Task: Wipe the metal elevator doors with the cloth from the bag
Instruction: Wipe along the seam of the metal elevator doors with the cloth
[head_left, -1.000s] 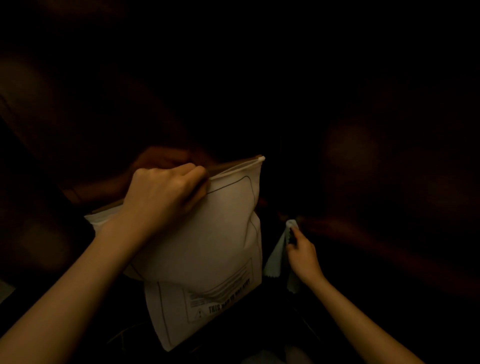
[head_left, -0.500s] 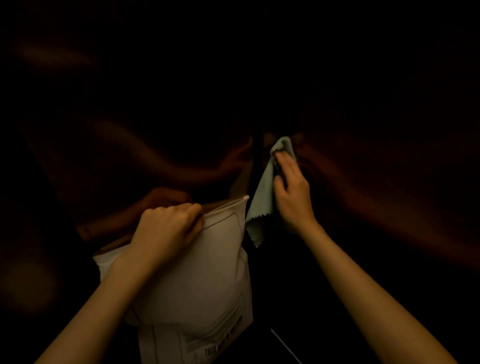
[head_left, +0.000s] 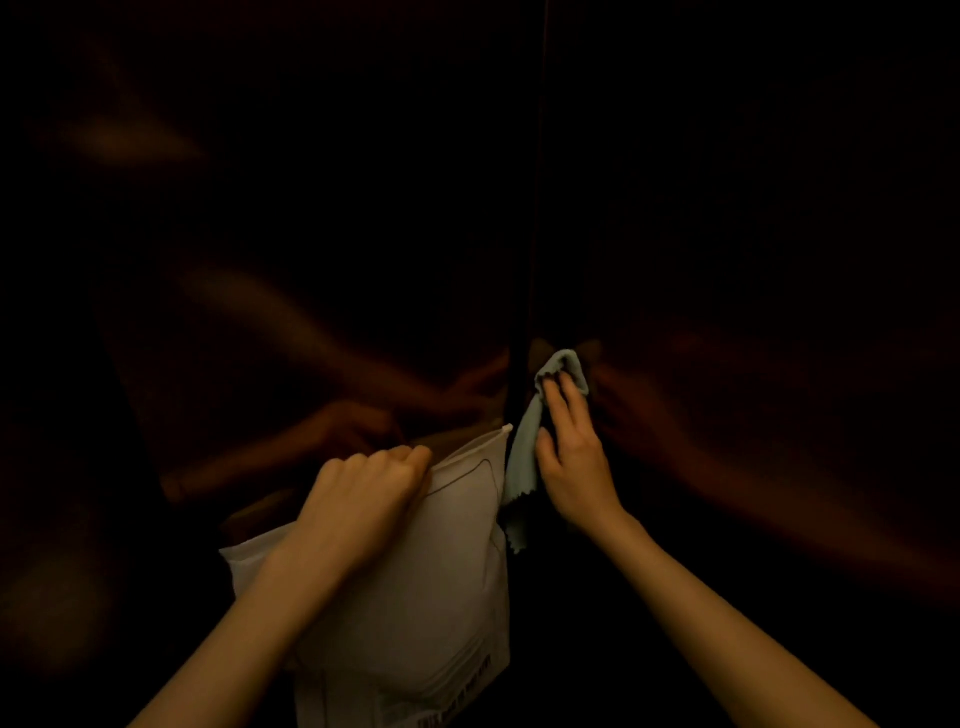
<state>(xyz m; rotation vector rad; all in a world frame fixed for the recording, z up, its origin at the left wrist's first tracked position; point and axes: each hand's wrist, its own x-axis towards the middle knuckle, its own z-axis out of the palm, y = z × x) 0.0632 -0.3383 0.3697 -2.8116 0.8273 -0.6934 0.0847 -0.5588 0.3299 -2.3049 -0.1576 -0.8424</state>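
Ahead of both your hands stand the dark, reflective metal elevator doors (head_left: 727, 260), their centre seam running just left of your right hand. Your left hand (head_left: 358, 499) curls over the top edge of the large white plastic bag (head_left: 431, 597) and grips it. Your right hand (head_left: 574, 457) presses the small pale blue cloth (head_left: 524, 452) against the door with fingers extended; the cloth's zigzag edge hangs beside the bag.
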